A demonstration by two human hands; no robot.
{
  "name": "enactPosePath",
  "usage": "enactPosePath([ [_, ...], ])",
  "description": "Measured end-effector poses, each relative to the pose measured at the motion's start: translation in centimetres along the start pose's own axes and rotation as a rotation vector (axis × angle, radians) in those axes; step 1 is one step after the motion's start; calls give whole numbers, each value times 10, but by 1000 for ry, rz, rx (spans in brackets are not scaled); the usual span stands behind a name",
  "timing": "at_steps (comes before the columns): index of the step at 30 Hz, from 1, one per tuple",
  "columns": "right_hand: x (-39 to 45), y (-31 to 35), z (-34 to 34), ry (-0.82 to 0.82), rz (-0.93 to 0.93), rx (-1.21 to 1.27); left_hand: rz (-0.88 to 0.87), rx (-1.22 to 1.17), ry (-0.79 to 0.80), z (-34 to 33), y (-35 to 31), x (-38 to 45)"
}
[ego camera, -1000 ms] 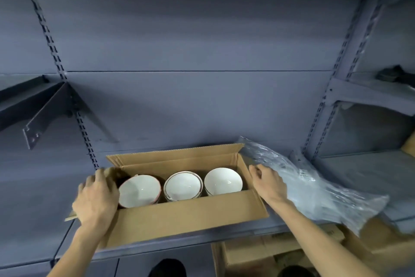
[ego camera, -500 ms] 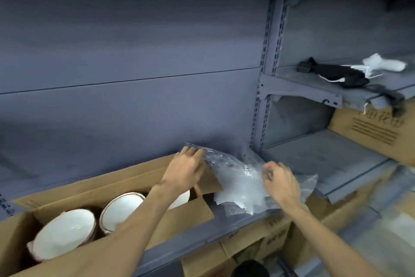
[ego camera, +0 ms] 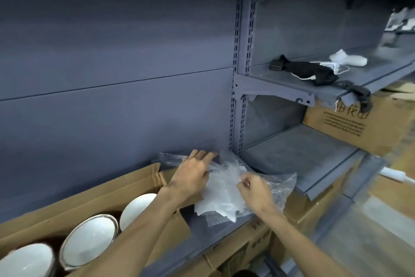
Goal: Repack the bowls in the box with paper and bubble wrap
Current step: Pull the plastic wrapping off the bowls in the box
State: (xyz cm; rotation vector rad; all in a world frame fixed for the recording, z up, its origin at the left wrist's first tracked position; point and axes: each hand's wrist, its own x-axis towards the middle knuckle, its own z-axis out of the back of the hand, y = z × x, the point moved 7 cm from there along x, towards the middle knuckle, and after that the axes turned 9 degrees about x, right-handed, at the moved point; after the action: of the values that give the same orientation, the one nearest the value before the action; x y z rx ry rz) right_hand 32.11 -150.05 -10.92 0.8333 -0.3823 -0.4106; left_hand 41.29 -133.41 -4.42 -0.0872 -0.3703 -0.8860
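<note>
Three white bowls (ego camera: 94, 240) in the open box (ego camera: 107, 198) at lower left, both hands moved off the box since a second earlier, right hand (ego camera: 254, 193) fingers pinched on the bubble wrap (ego camera: 224, 196) on the shelf (ego camera: 229, 225), left hand (ego camera: 190, 175) fingers together flat on it.

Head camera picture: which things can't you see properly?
- Right bowl: partly covered by the left arm.
- Left bowl: cut off by the bottom edge.
- Inside of the box under the bowls: hidden, so any paper there can't be seen.
- Left hand fingertips: buried in the bubble wrap.
- Far right of the picture: blurred.
</note>
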Motion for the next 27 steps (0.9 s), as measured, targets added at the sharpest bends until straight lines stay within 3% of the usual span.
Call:
enactPosePath([
  [2, -2, 31, 7, -51, 109, 106, 42, -37, -13, 11, 13, -5],
  [4, -5, 64, 4, 17, 165, 262, 123, -78, -35, 27, 33, -14],
  [9, -21, 157, -19, 329, 271, 639, 153, -150, -56, 80, 87, -63],
  [14, -50, 240, -62, 794, 323, 854, 121, -217, -80, 134, 137, -140],
  [15, -54, 252, -72, 827, 323, 845, 150, -235, -89, 142, 146, -156],
  [19, -52, 281, -108, 650, 450, 587, 388, -215, -88, 160, 187, -216],
  [24, -67, 273, -179, 710, 613, 29, 563, -39, 131, 139, 228, -294],
  [27, -74, 273, -206, 549, 806, -251, 619, -130, 205, 112, 244, -325],
])
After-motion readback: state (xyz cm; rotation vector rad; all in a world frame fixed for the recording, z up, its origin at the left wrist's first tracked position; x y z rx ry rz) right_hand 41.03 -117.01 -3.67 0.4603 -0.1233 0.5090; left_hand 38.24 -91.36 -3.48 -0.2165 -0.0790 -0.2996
